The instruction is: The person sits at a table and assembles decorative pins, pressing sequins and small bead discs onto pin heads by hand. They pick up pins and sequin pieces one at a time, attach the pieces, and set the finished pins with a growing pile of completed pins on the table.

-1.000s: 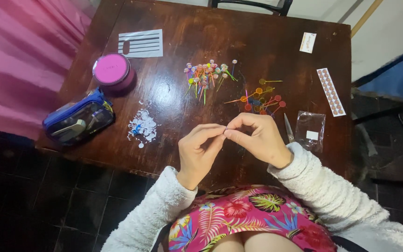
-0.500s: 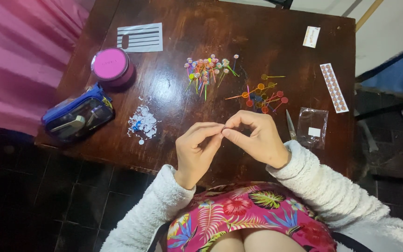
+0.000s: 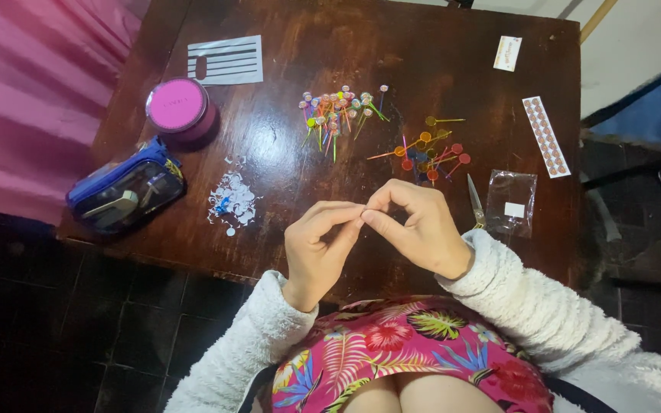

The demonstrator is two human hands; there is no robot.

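Above the near edge of the dark wooden tabletop (image 3: pixel 453 69), your left hand (image 3: pixel 317 248) and right hand (image 3: pixel 420 229) pinch fingertips together on something too small to identify. Keep that pinch steady and low, near the loose heap of coloured round-headed plastic picks (image 3: pixel 430 151).

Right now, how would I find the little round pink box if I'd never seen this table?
Start at the dark wooden table and go to its far left corner, beside the pink curtain. The round pink box sits there between a striped white card and a blue zip pouch. It is the only round, bright pink thing on the table.
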